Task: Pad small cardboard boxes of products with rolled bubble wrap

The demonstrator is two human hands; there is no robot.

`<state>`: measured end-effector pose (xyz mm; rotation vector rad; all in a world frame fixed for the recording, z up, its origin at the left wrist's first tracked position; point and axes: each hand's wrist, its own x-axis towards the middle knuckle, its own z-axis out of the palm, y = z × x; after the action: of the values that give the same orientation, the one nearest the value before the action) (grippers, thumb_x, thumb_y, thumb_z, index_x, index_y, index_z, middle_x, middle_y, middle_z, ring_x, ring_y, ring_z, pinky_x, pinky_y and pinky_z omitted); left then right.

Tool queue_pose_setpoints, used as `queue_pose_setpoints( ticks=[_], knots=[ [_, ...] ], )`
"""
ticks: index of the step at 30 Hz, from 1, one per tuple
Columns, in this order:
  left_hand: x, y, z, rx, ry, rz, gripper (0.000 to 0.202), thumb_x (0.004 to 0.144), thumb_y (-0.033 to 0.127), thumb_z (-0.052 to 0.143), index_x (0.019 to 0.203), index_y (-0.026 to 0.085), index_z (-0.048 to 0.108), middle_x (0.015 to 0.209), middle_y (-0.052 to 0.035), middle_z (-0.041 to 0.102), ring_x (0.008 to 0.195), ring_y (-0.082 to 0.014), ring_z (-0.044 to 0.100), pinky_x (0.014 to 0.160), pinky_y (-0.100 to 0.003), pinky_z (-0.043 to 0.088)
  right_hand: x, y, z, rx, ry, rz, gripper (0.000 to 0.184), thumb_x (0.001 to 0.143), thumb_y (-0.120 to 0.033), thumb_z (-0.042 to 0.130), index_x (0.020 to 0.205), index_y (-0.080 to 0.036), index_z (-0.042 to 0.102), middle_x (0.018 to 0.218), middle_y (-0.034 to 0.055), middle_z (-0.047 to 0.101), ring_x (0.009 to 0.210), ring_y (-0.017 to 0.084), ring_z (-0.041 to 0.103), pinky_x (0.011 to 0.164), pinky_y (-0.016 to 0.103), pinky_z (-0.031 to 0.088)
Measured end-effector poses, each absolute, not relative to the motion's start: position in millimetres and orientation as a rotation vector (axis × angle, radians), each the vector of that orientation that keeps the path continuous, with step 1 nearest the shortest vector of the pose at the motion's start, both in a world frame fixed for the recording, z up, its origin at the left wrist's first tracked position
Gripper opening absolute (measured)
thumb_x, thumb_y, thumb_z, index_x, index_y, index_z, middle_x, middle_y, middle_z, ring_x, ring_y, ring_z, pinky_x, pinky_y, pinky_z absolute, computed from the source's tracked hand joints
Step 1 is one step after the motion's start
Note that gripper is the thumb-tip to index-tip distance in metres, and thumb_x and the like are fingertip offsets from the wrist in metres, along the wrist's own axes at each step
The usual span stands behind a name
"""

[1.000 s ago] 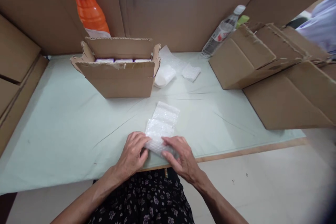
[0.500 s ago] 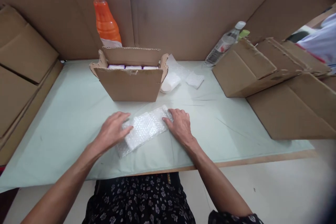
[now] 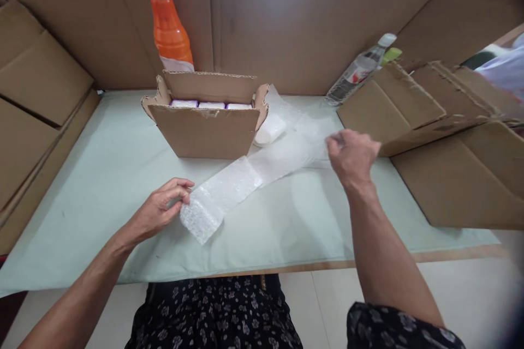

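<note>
A long strip of bubble wrap (image 3: 233, 182) lies slantwise over the cloth-covered table, its near-left part folded or layered and its far-right part thin and stretched out. My right hand (image 3: 354, 155) is raised at the right, fingers closed on the strip's far end, slightly blurred. At the lower-left end, my left hand (image 3: 164, 204) has its thumb and fingertips curled together at the edge of the wrap. Just behind the strip stands an open cardboard box (image 3: 204, 131) with several white-topped, purple-edged packs in it.
An orange bottle (image 3: 170, 32) stands behind the box. White wrapping material (image 3: 271, 128) lies at the box's right. A clear bottle (image 3: 358, 71) leans near brown cartons (image 3: 462, 174) on the right. More cartons (image 3: 36, 76) line the left; cardboard walls the back.
My right hand has moved right and up, drawing the bubble wrap out from a short folded piece into a long strip. My left hand has shifted slightly left, staying at the near end.
</note>
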<state>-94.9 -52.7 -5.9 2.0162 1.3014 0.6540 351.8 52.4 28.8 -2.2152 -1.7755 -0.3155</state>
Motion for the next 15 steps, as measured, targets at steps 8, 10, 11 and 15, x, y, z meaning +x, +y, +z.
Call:
queue_pose_setpoints(
  ticks=[8,10,11,15],
  knots=[
    [-130.9,-47.3,8.9,2.279,1.672,0.772,0.038,0.089,0.013,0.041,0.114,0.023,0.067,0.133,-0.0088,0.061,0.123,-0.0255,0.059,0.103,-0.044,0.05,253.9,-11.0,14.7,-1.456,-2.228,-0.067,0.026,0.096,-0.026,0.053,0.116,-0.016,0.065,0.122,0.0152,0.068,0.113,0.029,0.058,0.096,0.046,0.042],
    [-110.2,-55.7,0.7,2.351,1.636,0.815,0.039,0.088,0.01,0.044,0.118,0.022,0.066,0.128,-0.0092,0.065,0.12,-0.0255,0.06,0.105,-0.046,0.05,194.5,-25.2,-2.6,-1.223,-2.425,0.083,0.027,0.094,-0.018,0.053,0.118,-0.018,0.065,0.132,0.014,0.064,0.12,0.028,0.056,0.097,0.045,0.043],
    [-98.3,-61.0,-7.3,2.387,1.582,0.789,0.039,0.088,0.009,0.045,0.119,0.021,0.065,0.126,-0.0096,0.066,0.119,-0.0257,0.06,0.104,-0.046,0.05,168.9,-27.7,-11.1,-1.149,-2.496,0.146,0.029,0.094,-0.018,0.054,0.121,-0.018,0.065,0.135,0.0135,0.062,0.123,0.028,0.055,0.098,0.043,0.044],
    [-70.1,-80.7,-48.8,2.459,1.483,0.675,0.04,0.089,0.007,0.045,0.122,0.019,0.064,0.131,-0.0126,0.064,0.124,-0.0278,0.057,0.101,-0.048,0.052,134.1,-26.1,-39.8,-1.069,-2.652,0.239,0.036,0.097,-0.026,0.055,0.131,-0.016,0.06,0.146,0.0146,0.055,0.133,0.03,0.049,0.1,0.044,0.043]
  ],
)
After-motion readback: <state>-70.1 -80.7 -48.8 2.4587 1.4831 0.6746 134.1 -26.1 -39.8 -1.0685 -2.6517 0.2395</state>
